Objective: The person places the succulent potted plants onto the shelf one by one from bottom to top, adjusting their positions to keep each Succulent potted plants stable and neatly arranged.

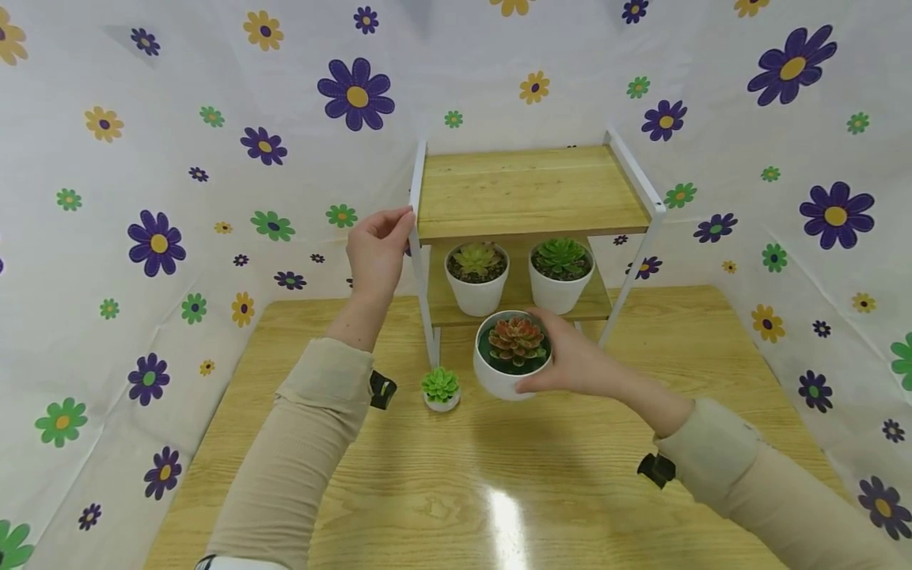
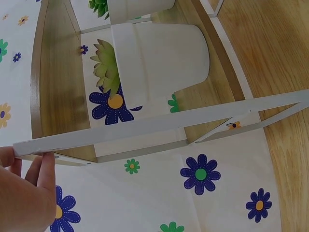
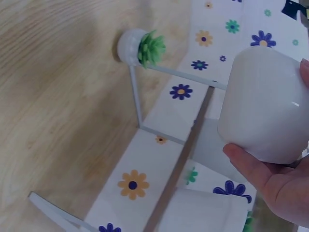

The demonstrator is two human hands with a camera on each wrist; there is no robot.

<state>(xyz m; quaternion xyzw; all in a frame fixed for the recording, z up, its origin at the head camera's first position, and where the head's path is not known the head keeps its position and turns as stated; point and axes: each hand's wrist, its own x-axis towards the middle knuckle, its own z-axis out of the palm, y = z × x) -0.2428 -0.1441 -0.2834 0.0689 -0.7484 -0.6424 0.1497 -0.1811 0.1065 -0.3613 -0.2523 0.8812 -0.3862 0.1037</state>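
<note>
A white pot with a reddish succulent (image 1: 516, 342) is gripped by my right hand (image 1: 570, 356), thumb and fingers around its side, in front of the shelf. In the right wrist view the right hand (image 3: 275, 183) holds this white pot (image 3: 265, 106) above the table. My left hand (image 1: 379, 252) pinches the front left post of the white-framed wooden shelf (image 1: 527, 190); the left wrist view shows the fingers of that hand (image 2: 29, 193) on the white frame (image 2: 145, 124). Two potted succulents, one yellow-green (image 1: 477, 293) and one green (image 1: 560, 289), stand side by side on the lower board.
A tiny green succulent in a white pot (image 1: 441, 392) stands on the wooden table (image 1: 427, 491) by the shelf's front left foot. White cloth with printed flowers (image 1: 171, 95) surrounds the table at the back and sides.
</note>
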